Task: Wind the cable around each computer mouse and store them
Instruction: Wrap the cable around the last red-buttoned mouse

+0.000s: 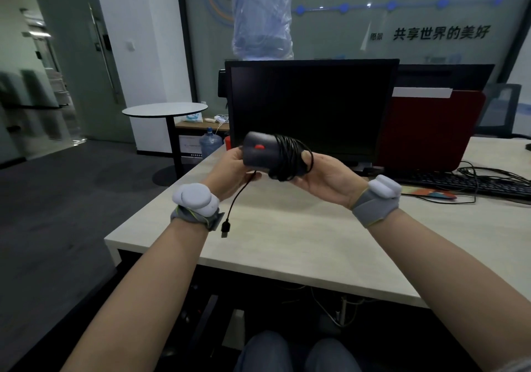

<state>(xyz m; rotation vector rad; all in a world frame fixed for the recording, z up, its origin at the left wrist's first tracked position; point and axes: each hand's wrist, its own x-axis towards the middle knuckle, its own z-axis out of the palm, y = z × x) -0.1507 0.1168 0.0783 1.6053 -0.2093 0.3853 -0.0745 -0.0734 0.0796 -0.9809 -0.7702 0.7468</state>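
Note:
A dark grey computer mouse with a red scroll wheel is held up above the desk between both hands. Its black cable is wound in several loops around the mouse's rear half. My left hand grips the front end of the mouse and pinches the loose cable tail. That tail hangs down to a USB plug beside my left wrist. My right hand cups the wound rear end from the right, fingers under the loops.
A pale wooden desk lies below the hands. A black monitor stands behind them, with a red divider to its right. A black keyboard with loose cables lies at the right. A round side table stands off the desk's left.

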